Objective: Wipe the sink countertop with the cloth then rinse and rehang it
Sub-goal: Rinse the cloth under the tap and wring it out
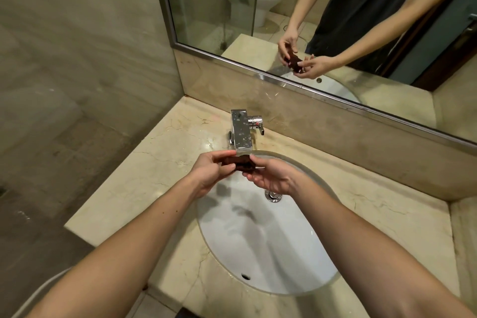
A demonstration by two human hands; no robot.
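The left hand point(210, 170) and right hand point(271, 175) both pinch the small dark brown cloth point(238, 162) under the shiny metal tap point(241, 131), over the white sink point(263, 240). This looks like the rinse step. Next, I think the tap needs turning on.

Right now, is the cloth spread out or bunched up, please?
Bunched up: the left hand and right hand pinch the cloth as a small dark wad below the tap.
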